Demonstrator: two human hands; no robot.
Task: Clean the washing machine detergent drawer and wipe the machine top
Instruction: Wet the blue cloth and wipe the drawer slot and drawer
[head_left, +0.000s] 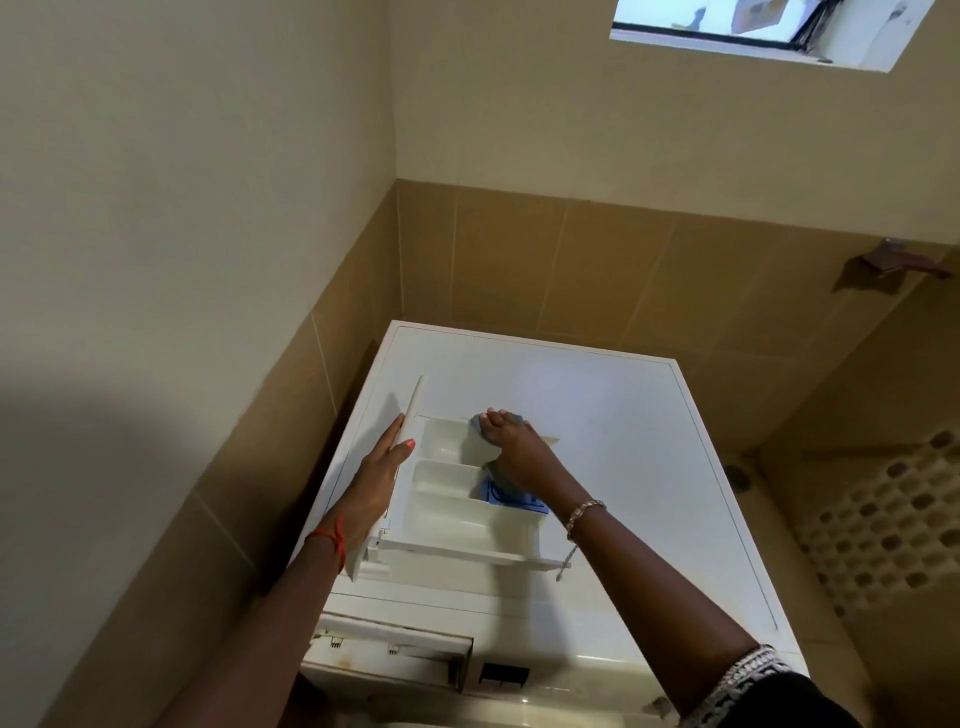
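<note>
The white detergent drawer (457, 512) lies taken out on the washing machine top (623, 441), its front panel standing at the left. My left hand (376, 473) rests flat against that panel, fingers straight, thumb inside. My right hand (511, 444) presses a grey-blue cloth (480, 423) into the drawer's far compartment. A blue insert (506, 499) shows in the drawer below my right wrist.
The empty drawer slot (395, 657) gapes in the machine's front at bottom left. Tiled walls close in on the left and behind. A wall fitting (883, 265) sticks out at right, and a honeycomb-patterned mat (893, 519) lies low on the right.
</note>
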